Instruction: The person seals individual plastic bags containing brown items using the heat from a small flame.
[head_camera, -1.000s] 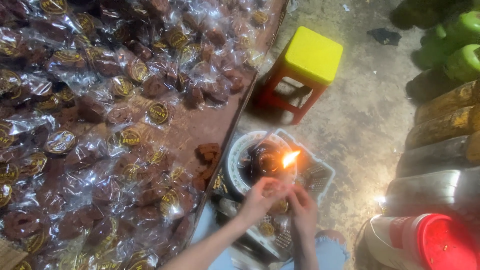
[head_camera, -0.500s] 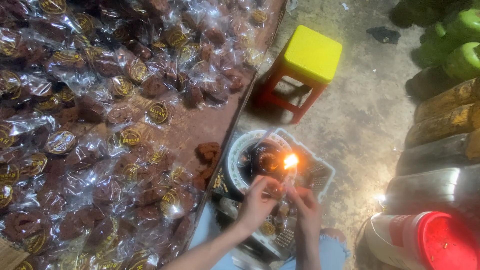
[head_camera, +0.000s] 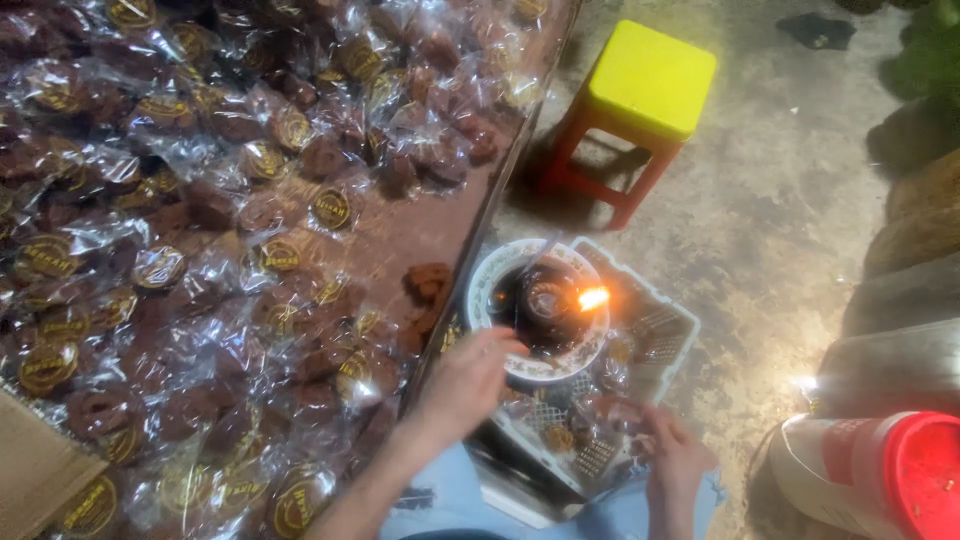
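Head view: your left hand (head_camera: 470, 375) sits at the near rim of the patterned bowl (head_camera: 492, 290), fingers curled loosely, tips toward the bowl's dark middle. Can't tell whether it pinches anything; nothing clearly held. Your right hand (head_camera: 672, 462) is lower and to the right, at the near right edge of the white plastic basket (head_camera: 668, 330), fingers bent down onto a clear-wrapped packet there. Grip on it is too blurred to call, so open or closed: cannot tell.

The bowl rests on top of the basket, left of centre. A small flame (head_camera: 593, 298) burns at the bowl's right side, above a dark lump in the bowl; what feeds it isn't visible. A thin rod-like handle (head_camera: 538, 255) leans out of the bowl at the far rim.

The basket stands on the concrete floor (head_camera: 780, 220), just beside the edge of the brown table (head_camera: 400, 235). A few wrapped pieces lie inside the basket under and beside the bowl.

Table is covered with brown sweets in clear wrappers (head_camera: 200, 200) with round gold labels. Some unwrapped brown pieces (head_camera: 428, 282) lie at the table edge, just left of the bowl.

Yellow-topped stool with red legs (head_camera: 640, 100) stands beyond the basket. A red-lidded white jar (head_camera: 880, 475) lies on its side at far right.
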